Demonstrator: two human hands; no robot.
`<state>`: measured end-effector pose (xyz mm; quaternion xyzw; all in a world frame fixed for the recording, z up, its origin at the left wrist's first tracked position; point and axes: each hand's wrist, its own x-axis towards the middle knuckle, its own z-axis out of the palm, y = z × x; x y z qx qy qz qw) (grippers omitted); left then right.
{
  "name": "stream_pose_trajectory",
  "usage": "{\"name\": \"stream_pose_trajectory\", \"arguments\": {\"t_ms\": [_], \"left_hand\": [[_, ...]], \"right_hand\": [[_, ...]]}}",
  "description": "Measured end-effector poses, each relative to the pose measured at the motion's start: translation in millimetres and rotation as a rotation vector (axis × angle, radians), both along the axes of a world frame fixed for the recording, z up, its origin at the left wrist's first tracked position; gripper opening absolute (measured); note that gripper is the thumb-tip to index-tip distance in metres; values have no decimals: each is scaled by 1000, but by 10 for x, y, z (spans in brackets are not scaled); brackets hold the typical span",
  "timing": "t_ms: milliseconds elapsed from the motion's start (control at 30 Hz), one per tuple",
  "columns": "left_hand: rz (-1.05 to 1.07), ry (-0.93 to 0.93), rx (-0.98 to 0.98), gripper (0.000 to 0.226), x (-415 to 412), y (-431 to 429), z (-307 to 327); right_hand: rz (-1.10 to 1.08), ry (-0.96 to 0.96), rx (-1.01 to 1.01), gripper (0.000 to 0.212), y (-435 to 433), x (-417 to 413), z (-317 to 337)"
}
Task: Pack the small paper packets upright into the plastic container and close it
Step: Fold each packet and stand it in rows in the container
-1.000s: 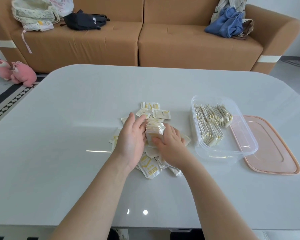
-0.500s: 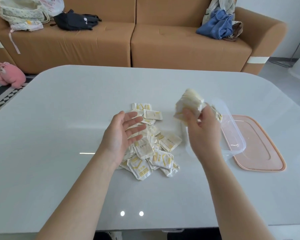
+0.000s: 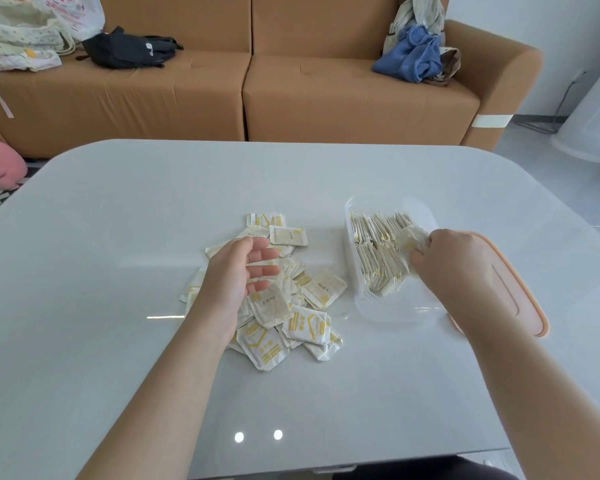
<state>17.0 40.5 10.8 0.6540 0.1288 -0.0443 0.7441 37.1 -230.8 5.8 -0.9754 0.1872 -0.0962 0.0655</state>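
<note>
Packets [image 3: 378, 259] stand on edge in plastic container [image 3: 392, 311]

Rows of paper packets fill the far part of the open, clear container on the table [image 3: 118, 306]. The person's right grip [image 3: 454, 261] pinches a small bundle [image 3: 409, 239] against those rows, inside the container. A pink lid [image 3: 530, 306] lies flat just beside the container, on its right. The left grip [image 3: 236, 271], released with fingers relaxed, hovers over a loose pile [image 3: 291, 327] of packets lying flat, left of the container. A brown sofa [image 3: 326, 98] stands behind the table.
</note>
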Motion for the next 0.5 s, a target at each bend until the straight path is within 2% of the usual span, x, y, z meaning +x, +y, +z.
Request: {"name": "stream_pose_trajectory", "arguments": {"t_ms": [100, 200, 367, 433, 467, 500], "left_hand": [[1, -9, 10, 26, -5, 12, 7], [9, -8, 2, 25, -16, 46, 13], [33, -4, -5, 27, -18, 137, 14], [45, -1, -5, 27, -13, 166, 13], [47, -2, -4, 27, -12, 177, 12], [44, -6, 3, 26, -13, 187, 7]], "right_hand": [[-8, 190, -64, 39, 51, 77, 53], [-6, 287, -24, 36, 119, 159, 5], [9, 437, 329, 34, 104, 158, 121], [58, 517, 355, 30, 49, 116, 197], [96, 557, 339, 35, 26, 85, 218], [125, 594, 325, 49, 12, 57, 223]]}}
